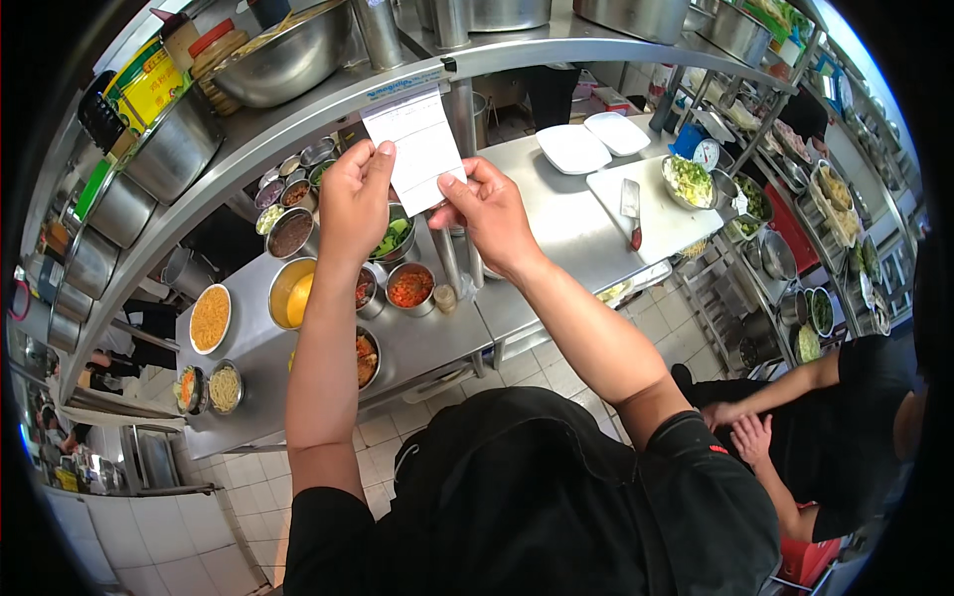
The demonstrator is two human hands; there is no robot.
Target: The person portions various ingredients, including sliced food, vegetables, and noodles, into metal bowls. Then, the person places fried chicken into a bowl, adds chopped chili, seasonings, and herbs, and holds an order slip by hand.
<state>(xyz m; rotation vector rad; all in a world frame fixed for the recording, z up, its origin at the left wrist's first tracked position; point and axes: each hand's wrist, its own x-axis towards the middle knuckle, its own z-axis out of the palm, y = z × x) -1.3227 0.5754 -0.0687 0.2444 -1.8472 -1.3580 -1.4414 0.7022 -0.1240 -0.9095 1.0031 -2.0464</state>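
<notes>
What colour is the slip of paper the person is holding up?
White, with faint print. The paper slip shows best in the head view, pinched between the left hand and right hand.

1. Slip (419, 144): thin white paper, matt.
2. Shelf (328, 99) and counter (556, 214): brushed metal, dull sheen.
3. Bowl (288, 60): polished metal, glossy.
4. Board (656, 204): white plastic, smooth.
5. Plates (593, 141): white, smooth, slightly glossy.
6. Floor (179, 526): pale glazed tile.
</notes>
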